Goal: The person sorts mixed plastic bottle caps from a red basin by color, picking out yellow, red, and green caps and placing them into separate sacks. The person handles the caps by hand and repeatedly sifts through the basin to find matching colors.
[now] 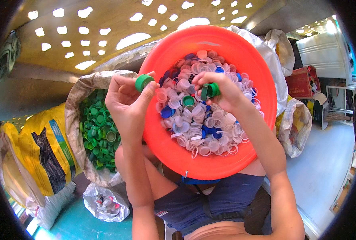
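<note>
A wide orange-red plastic basin [208, 166] rests over the lap, holding many translucent bottle caps [214, 146] and loose cap rings. Blue caps [167, 112] and a green cap [188, 100] lie among them. At the basin's left rim, my left hand [125, 103] pinches a green bottle cap [143, 82] between thumb and fingers. Over the caps, my right hand [223, 88] has green caps [210, 91] in its curled fingers; how many is unclear. Just left of my left forearm stands an open woven sack [73, 120] filled with green caps [101, 135].
A yellow sack [50, 147] leans at far left. A small white bag [89, 207] with mixed caps sits below the green-cap sack. On the right are another open sack [299, 129] and a red cardboard box [299, 84]. A perforated wall [76, 55] rises ahead.
</note>
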The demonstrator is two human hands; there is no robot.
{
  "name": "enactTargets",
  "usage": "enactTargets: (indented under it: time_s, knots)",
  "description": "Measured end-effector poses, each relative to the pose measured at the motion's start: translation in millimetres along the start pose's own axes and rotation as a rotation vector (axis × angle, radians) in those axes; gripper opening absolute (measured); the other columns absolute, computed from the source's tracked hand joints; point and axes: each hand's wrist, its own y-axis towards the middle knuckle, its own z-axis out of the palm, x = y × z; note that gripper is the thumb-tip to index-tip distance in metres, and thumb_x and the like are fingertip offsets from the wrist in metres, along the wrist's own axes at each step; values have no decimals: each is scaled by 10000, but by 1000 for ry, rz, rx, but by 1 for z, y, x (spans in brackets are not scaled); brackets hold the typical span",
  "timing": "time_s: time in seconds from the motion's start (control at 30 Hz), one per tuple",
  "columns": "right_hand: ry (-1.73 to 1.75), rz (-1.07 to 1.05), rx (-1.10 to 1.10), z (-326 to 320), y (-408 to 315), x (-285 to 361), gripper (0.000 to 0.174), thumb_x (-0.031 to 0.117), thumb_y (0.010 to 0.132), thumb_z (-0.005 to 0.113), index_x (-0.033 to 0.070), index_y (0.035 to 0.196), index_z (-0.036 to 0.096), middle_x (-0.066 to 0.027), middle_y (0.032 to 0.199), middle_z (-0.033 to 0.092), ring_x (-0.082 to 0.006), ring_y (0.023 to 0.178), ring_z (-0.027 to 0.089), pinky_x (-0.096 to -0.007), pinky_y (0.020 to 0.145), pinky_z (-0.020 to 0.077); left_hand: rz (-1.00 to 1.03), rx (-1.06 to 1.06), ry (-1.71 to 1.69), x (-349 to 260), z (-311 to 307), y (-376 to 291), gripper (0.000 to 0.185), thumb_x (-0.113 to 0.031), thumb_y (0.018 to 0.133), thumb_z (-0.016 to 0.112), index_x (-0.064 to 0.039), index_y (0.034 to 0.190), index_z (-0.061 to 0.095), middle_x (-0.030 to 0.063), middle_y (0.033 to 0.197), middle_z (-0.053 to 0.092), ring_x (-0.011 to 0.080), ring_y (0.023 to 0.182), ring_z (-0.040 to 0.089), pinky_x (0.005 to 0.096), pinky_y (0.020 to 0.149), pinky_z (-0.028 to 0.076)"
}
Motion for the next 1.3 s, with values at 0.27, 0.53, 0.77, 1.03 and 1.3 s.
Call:
enactTargets:
  time_s: [0.27, 0.53, 0.77, 1.03, 1.3]
  knots:
    - [-1571, -432, -223, 18, 15, -26, 250, 248, 695, 772, 48, 844, 762, -195, 838, 716, -380, 847, 706, -474, 782, 570, -58, -13, -107, -2, -3, 2, 352, -28, 936, 597, 4, 1286, 583, 166, 1051, 705, 195, 845, 690, 309, 682, 590]
    - [-886, -1221, 19, 117, -56, 21, 167, 53, 730, 680, 28, 867, 588, -101, 746, 571, -222, 669, 576, -324, 597, 462, -547, -10, -881, -31, -5, -28, 268, -324, 958, 573, -63, 972, 634, 58, 899, 625, 180, 796, 646, 369, 670, 603]
    - [-1448, -1415, 286, 198, -44, -21, 325, 123, 741, 729, 62, 1035, 606, -122, 1080, 583, -329, 952, 627, -497, 914, 464, -553, -359, -1003, -45, -48, -53, 273, -286, 1032, 461, -96, 1140, 624, 85, 1029, 666, 218, 940, 681, 380, 811, 566]
    - [-1174, -1276, 336, 191, -34, -3, 445, 136, 825, 744, 63, 1243, 609, -155, 1263, 550, -342, 1174, 587, -478, 1041, 443, -542, -393, -1012, 0, -157, -58, 195, -210, 926, 582, -80, 1063, 630, 63, 947, 637, 179, 730, 595, 281, 453, 426]
    - [-1547, -752, -164, 43, 16, 23, 588, 400, 817, 766, 107, 1306, 620, -215, 1341, 531, -398, 1248, 531, -516, 1070, 424, -69, -366, 1283, 7, -126, -73, 338, -170, 850, 712, -52, 1168, 711, 224, 1462, 513, 427, 1263, 501, 499, 1090, 403]
